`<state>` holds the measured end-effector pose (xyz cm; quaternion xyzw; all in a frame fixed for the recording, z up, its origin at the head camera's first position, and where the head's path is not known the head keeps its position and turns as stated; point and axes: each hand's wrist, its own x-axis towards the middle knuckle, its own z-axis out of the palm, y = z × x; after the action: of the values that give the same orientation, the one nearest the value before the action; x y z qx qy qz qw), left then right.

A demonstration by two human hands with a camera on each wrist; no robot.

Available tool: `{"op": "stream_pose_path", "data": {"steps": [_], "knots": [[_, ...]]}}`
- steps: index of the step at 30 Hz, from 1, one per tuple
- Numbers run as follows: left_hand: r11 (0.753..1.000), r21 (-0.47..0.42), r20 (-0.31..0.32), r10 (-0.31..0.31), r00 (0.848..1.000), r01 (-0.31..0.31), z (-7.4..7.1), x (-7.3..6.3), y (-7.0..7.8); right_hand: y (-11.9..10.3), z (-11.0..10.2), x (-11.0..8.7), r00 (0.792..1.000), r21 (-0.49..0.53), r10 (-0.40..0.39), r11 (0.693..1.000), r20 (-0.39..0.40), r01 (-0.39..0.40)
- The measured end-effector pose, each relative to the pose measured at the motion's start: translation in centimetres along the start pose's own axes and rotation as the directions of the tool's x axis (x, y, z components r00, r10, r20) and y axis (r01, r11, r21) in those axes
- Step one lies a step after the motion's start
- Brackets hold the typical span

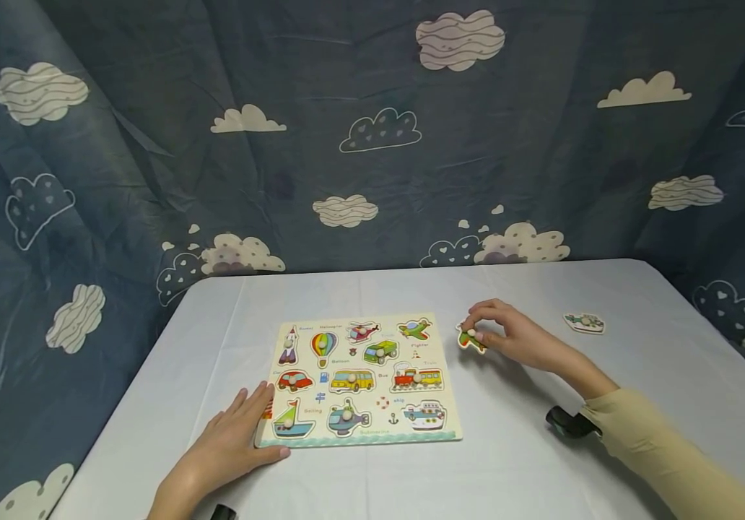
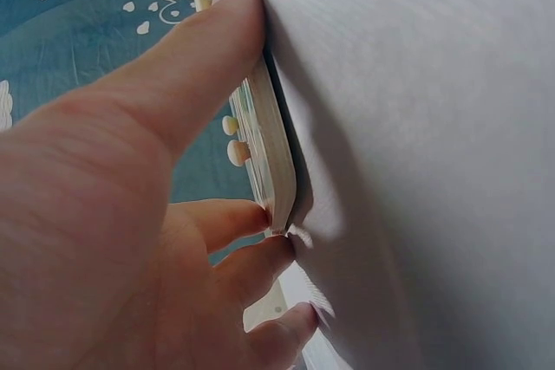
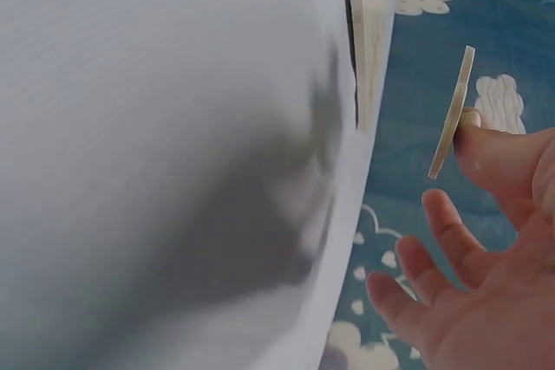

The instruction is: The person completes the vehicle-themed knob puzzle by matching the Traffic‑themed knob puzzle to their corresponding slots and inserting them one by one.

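A wooden knob puzzle board (image 1: 382, 433) with vehicle pictures lies on the white table. My left hand (image 1: 226, 437) rests at its lower left corner, fingers spread along the left side and thumb at the front edge. The left wrist view shows that thumb (image 2: 217, 36) against the board's edge (image 2: 277, 153). To the right of the board, my right hand (image 1: 515, 334) pinches a green and red airplane puzzle piece (image 1: 470, 339) by its knob. In the right wrist view this piece (image 3: 453, 114) is edge-on, raised off the table, with the other fingers apart from it.
Another puzzle piece (image 1: 584, 323), seemingly a ship, lies on the table at the far right. Several knobbed pieces sit in the board, such as the yellow bus (image 1: 351, 381). A dark cloud-patterned cloth (image 1: 359, 173) hangs behind the table (image 1: 509, 462).
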<state>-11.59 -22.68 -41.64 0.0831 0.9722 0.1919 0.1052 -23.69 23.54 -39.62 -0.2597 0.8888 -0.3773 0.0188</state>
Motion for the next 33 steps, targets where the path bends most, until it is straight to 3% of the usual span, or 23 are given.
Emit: {"op": "stream_pose_path", "data": {"steps": [17, 23, 33], "knots": [[1.000, -0.003, 0.000, -0.007, 1.000, 0.007, 0.1, 0.2, -0.1, 0.0, 2.4, 4.1, 0.998, 0.041, -0.031, 0.999, 0.063, 0.028], [1.000, -0.008, 0.005, -0.005, 1.000, 0.005, 0.2, 0.0, -0.2, 0.0, 3.1, 5.1, 0.994, 0.065, -0.076, 0.995, 0.082, 0.070], [1.000, -0.008, -0.007, 0.000, 1.000, 0.000, 0.1, 0.0, -0.2, -0.2, 4.1, 7.1, 0.989, 0.033, -0.116, 0.993, 0.095, 0.114]]}}
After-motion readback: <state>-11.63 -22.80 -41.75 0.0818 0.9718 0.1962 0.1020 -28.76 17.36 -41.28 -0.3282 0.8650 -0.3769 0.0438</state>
